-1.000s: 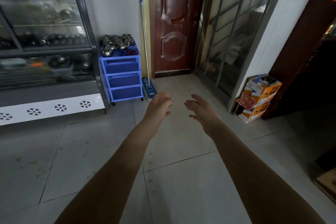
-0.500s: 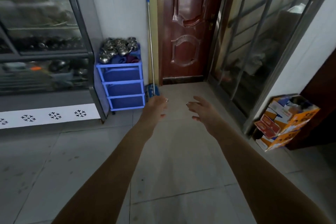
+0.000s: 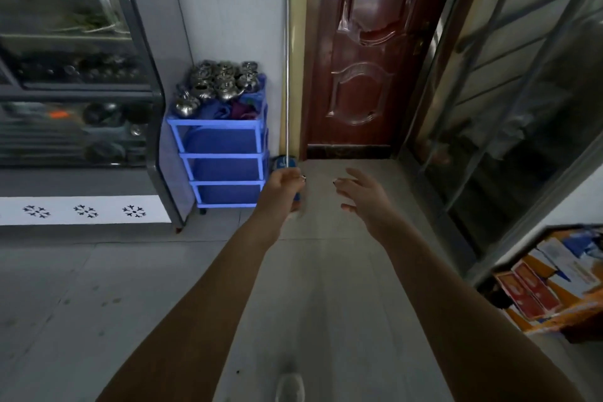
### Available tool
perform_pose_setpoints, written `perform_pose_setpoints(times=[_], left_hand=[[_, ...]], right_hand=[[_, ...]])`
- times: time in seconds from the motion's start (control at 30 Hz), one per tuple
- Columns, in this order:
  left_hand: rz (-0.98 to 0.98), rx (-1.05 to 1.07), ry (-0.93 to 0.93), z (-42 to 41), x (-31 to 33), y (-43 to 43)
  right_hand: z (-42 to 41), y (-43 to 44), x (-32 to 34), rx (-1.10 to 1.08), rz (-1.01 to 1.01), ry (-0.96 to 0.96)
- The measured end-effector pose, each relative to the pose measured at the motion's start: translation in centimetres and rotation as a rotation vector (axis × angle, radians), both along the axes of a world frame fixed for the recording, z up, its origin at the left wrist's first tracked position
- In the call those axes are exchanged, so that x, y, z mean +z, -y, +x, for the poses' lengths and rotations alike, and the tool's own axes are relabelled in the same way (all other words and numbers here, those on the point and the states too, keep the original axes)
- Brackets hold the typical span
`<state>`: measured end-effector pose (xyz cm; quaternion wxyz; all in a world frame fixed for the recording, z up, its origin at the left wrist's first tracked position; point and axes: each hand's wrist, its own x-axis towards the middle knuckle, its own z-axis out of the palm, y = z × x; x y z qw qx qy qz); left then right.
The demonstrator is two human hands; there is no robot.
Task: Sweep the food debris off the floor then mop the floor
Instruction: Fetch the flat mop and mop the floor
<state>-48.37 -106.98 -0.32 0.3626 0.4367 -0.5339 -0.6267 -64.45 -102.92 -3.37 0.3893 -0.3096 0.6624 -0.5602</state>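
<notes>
We see the mop [image 3: 287, 75] standing nearly upright against the wall: a thin silver pole with a blue grip at its top, rising straight above our left fingers [image 3: 299, 178]. Its blue head rests on the floor [image 3: 326, 287], partly hidden behind those fingers; whether they touch it we cannot tell. The grey tiled floor carries faint spots and one dark speck [image 3: 237, 371], much nearer us than our right fingers [image 3: 355, 173].

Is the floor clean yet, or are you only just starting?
Only starting. Nothing looks done: specks dot the floor. The left hand and right hand hold nothing, stretched toward the mop leaning on the wall. Sweeping and mopping are both left.
</notes>
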Motion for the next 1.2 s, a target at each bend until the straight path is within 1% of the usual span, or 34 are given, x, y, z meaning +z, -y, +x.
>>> perform_pose_setpoints(times=[0.13, 0.3, 0.43, 0.67, 0.83, 0.93, 1.0, 1.07, 1.2], left_hand=[[-0.011, 0.003, -0.002, -3.8, 0.5, 6.0], [-0.066, 0.003, 0.006, -9.7, 3.7, 15.3], [-0.116, -0.019, 0.014, -12.8, 3.8, 20.5], [-0.095, 0.004, -0.05, -19.7, 2.0, 30.9], [-0.086, 0.089, -0.047, -25.8, 1.5, 39.9], [-0.075, 0.126, -0.043, -30.0, 1.9, 45.4], [-0.068, 0.171, -0.073, -32.5, 2.2, 49.0], [-0.066, 0.187, -0.091, -33.8, 2.2, 51.5], [-0.036, 0.235, -0.06, -35.8, 1.5, 56.9]], right_hand=[[-4.4, 6.2, 0.2, -0.02, -0.009, 0.031], [-10.1, 14.6, 2.8, -0.056, -0.056, 0.031], [-14.0, 19.2, 3.0, -0.113, -0.073, 0.072], [-20.8, 30.0, 2.5, -0.014, -0.063, 0.054], [-27.3, 39.3, 2.2, 0.052, -0.083, 0.064], [-31.9, 45.4, 2.3, 0.1, -0.061, 0.103], [-34.5, 49.9, 2.6, 0.145, -0.041, 0.096], [-35.9, 53.2, 3.1, 0.151, -0.04, 0.092], [-36.7, 59.9, 2.3, 0.204, -0.01, 0.132]])
